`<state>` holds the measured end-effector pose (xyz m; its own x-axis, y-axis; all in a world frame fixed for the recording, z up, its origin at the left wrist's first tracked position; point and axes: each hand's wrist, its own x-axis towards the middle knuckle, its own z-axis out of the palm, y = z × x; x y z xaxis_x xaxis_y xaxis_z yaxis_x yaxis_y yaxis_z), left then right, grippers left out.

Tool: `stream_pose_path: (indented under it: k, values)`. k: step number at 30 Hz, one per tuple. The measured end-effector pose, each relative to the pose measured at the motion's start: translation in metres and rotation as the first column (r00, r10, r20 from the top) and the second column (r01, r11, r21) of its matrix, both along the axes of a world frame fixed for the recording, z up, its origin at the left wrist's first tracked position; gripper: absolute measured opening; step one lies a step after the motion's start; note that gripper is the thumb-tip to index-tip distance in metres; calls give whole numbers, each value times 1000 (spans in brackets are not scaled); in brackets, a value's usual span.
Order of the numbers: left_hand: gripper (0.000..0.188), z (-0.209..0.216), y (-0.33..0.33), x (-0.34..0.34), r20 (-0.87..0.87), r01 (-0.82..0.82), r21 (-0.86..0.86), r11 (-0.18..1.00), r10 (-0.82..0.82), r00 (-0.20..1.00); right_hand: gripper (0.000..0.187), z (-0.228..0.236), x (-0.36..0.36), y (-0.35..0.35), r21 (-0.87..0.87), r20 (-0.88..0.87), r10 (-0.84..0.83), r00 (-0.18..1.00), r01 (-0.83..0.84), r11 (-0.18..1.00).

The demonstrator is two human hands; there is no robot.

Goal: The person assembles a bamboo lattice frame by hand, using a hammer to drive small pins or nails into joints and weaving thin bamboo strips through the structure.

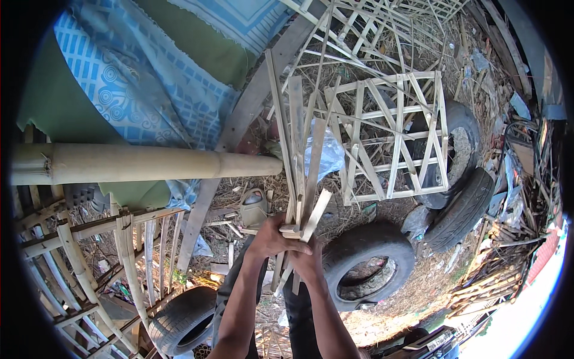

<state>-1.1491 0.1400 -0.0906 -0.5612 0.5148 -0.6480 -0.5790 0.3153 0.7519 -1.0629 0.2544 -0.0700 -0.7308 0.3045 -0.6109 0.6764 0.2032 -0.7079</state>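
Note:
In front of my legs I hold a bundle of long, flat bamboo strips (296, 119), with their upper ends fanned apart. My left hand (270, 239) is closed around the lower part of the bundle, its thumb reaching across toward the other hand. Just to its right and slightly lower, my right hand (307, 258) is wrapped around strips as well, and a short, pale bamboo strip (317, 214) slants up to the right from it. The fingers partly hide where the strips cross. Behind the bundle lies a clear plastic bag (332, 152).
A thick bamboo pole (149, 163) juts in from the left, beneath blue patterned cloth (149, 72). Bamboo slat fencing (127, 251) stands at lower left. A bamboo lattice frame (443, 128) lies ahead right, near several tyres (335, 254). A sandal (253, 209) is beyond my left hand.

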Motion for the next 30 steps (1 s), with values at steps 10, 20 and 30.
stream_pose_path:
  k: [10, 20, 30]
  values:
    - [65, 9, 16, -13, 234, -105, -13, 994, 106, 966, 51, -10, 9, 25, -156, -5, 285, 959, -282, 947]
    - [76, -6, 12, -7, 215, -188, 45, 981, 174, 961, 98, 11, 5, 22, -185, 66, 465, 883, -447, 875]
    - [74, -2, 10, -14, 148, -167, -6, 986, 166, 975, 66, 11, 19, 43, -726, 241, -9, 971, 186, 662]
